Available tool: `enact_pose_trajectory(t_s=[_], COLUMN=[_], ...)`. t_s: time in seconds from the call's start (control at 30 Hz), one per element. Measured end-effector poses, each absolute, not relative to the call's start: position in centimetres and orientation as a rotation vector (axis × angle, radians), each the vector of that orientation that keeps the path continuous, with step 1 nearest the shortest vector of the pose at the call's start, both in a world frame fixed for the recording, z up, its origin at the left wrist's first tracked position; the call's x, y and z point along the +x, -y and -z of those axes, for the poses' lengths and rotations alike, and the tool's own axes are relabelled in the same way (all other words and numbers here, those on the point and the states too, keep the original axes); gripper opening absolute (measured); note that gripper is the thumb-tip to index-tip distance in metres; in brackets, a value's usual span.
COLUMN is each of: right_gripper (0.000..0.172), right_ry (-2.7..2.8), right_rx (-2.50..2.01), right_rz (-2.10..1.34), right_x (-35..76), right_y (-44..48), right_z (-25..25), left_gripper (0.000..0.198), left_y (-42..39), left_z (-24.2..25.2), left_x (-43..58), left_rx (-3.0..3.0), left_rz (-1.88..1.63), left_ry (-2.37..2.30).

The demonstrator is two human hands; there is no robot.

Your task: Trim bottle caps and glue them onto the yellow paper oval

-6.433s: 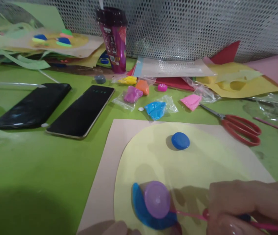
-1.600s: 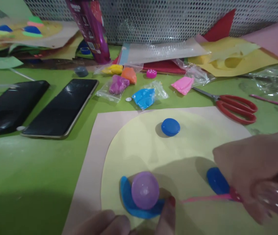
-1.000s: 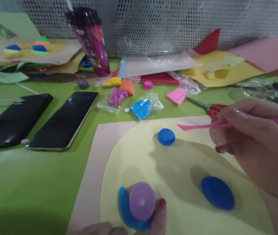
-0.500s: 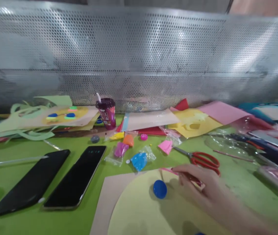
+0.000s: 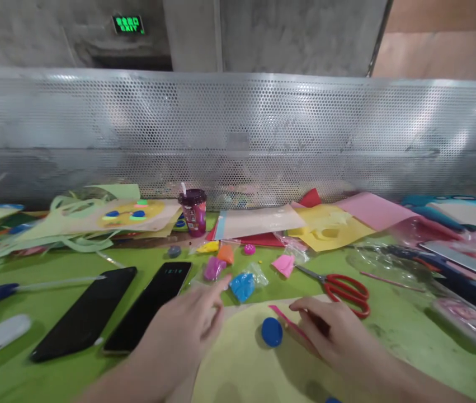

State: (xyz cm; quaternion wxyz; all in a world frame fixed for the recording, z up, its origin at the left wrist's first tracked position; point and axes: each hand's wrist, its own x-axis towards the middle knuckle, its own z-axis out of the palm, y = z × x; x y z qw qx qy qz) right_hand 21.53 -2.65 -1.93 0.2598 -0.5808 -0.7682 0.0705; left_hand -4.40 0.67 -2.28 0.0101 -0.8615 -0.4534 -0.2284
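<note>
A pale yellow paper round (image 5: 241, 358) lies on a light sheet at the bottom centre, with a blue disc (image 5: 272, 332) on it. My right hand (image 5: 330, 330) is closed on a thin pink strip (image 5: 290, 323) just right of the disc. Over the round's left edge, my left hand (image 5: 191, 319) reaches forward with its index finger stretched out, near a blue clay packet (image 5: 242, 287). Nothing shows in its grasp. Red-handled scissors (image 5: 349, 291) lie beyond my right hand. Part of a second blue piece (image 5: 333, 400) shows at the bottom edge.
Two black phones (image 5: 89, 313) (image 5: 154, 305) lie at the left. Behind stand a purple cup (image 5: 194, 212) and coloured papers (image 5: 258, 222) before a perforated metal panel (image 5: 238, 123). Purple (image 5: 213, 268), orange (image 5: 225, 254) and pink (image 5: 283, 265) clay lie mid-table. A pink case (image 5: 468, 322) is at right.
My left hand has come into view from the lower left. My right hand still holds the pink strip, now tilted more steeply beside the disc. The camera view has tipped upward.
</note>
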Motion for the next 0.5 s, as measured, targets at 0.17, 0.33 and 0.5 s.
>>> enact_pose_trajectory(t_s=[0.17,0.33,0.5], right_gripper=[0.024,0.025,0.025], right_ry=[2.101,2.181,2.193], right_rx=[-1.589,-1.532,-1.499], right_rz=[-0.253,-0.233,-0.222], right_x=[21.8,21.9,22.1], right_y=[2.8,2.7,2.6], right_z=[1.8,2.4,2.9], left_gripper=[0.042,0.040,0.034], left_y=[-5.4,-6.2,-5.5], left_z=[3.7,4.7,3.1], left_x=[-6.4,-6.9,-6.4], left_rx=[-2.547,-2.550,-2.578], left_rz=[0.395,0.386,0.642], left_ry=[1.298,1.436,1.669])
